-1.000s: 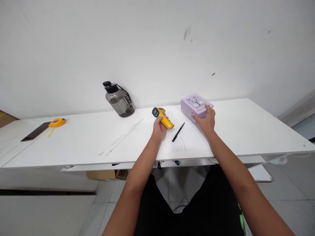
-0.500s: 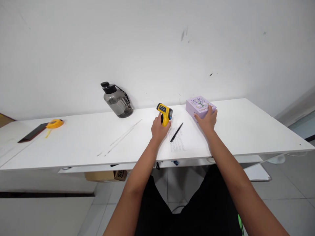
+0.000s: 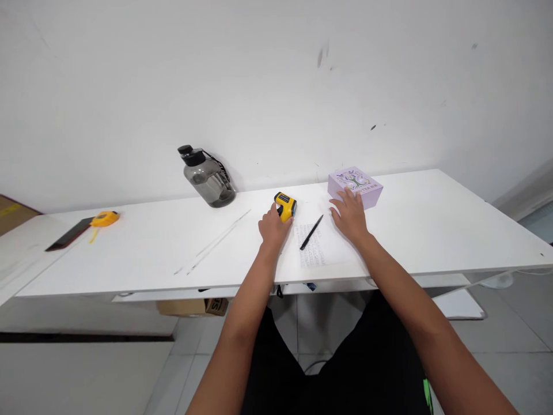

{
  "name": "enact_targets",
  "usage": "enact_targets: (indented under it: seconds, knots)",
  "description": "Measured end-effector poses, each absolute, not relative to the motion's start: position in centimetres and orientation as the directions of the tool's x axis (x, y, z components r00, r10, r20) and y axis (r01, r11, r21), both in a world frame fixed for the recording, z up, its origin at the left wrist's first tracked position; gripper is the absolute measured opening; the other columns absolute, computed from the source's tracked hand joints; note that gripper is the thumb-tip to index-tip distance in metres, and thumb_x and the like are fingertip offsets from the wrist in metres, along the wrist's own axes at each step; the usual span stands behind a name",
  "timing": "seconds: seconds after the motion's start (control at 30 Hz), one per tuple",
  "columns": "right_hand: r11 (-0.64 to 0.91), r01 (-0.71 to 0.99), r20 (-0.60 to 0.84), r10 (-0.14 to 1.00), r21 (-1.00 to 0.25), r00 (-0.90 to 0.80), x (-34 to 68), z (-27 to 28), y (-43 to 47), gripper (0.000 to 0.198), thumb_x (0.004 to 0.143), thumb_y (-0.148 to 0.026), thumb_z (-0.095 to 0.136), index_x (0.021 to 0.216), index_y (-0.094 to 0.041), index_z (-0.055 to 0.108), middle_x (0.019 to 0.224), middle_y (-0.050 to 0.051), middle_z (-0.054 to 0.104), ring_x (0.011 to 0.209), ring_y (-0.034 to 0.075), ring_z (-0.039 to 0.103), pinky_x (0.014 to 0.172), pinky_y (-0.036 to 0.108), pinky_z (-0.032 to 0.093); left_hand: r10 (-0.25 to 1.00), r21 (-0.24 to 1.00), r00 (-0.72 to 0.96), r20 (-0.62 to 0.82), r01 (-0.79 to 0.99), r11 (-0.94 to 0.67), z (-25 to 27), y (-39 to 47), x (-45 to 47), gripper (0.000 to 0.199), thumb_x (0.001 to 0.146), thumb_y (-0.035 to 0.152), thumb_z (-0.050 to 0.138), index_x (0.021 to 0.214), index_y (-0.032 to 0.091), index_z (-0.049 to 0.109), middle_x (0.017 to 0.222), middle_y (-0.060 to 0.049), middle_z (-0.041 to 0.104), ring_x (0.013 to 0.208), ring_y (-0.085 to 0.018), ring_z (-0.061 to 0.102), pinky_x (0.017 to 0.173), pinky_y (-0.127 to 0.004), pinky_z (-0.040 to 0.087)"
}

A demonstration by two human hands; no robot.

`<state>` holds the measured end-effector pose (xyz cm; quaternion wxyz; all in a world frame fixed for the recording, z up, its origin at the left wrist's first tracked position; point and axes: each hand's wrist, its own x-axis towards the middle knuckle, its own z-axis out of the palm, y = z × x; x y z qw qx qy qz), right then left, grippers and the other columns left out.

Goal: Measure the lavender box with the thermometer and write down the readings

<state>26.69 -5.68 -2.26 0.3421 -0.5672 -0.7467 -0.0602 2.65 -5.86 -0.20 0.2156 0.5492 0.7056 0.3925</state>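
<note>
a head-worn camera, facing forward and down

the single view looks out from the person's own head, tipped down over the lap [image 3: 324,392], which shows at the bottom edge. the arms [image 3: 246,305] run in from that same edge, nearest to the camera, and lead out to the left hand [image 3: 275,227] and right hand [image 3: 349,214] near the centre. beyond the lap, the table [image 3: 415,225] crosses the middle, seen from above, with floor [image 3: 514,369] below it. the wall [image 3: 259,86] fills the upper part, farther off.

Yellow thermometer [image 3: 286,207] partly behind left hand [image 3: 275,226]
</note>
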Motion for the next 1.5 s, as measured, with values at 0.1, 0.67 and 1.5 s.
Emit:
enact_targets:
  seconds: [0.1,0.67,1.5]
  knots:
    - [0.447,0.864,0.550,0.793,-0.232,-0.263,26.1,-2.1,-6.0,0.035,0.099,-0.025,0.039,0.116,-0.021,0.069,0.132,0.012,0.066,0.141,0.031,0.047,0.122,0.063,0.017,0.950,0.848,-0.301,0.088,0.522,0.087,-0.4,-5.8,2.7,0.060,0.061,0.029,0.086,0.116,0.028,0.062,0.126,-0.015,0.066,0.138,-0.042,0.043,0.110,-0.049,0.029]
    - [0.532,0.821,0.342,0.826,-0.208,-0.449,25.0,-3.0,-6.2,0.032,0.098,-0.022,0.047,0.113,-0.016,0.075,0.133,0.016,0.065,0.140,0.035,0.047,0.109,0.051,0.045,0.931,0.799,-0.305,0.202,0.601,0.024,-1.0,-5.7,2.9,0.050,0.065,0.032,0.083,0.110,0.027,0.062,0.126,-0.015,0.061,0.132,-0.040,0.048,0.103,-0.047,0.037]
    - [0.491,0.834,0.288,0.861,-0.253,-0.419,25.1,-2.9,-6.1,0.032,0.098,-0.024,0.048,0.112,-0.019,0.077,0.132,0.014,0.066,0.136,0.033,0.049,0.108,0.047,0.046,0.954,0.755,-0.265,0.140,0.652,0.070,-0.8,-5.4,2.6,0.062,0.067,0.040,0.083,0.124,0.033,0.057,0.130,-0.010,0.067,0.128,-0.040,0.053,0.107,-0.051,0.033]
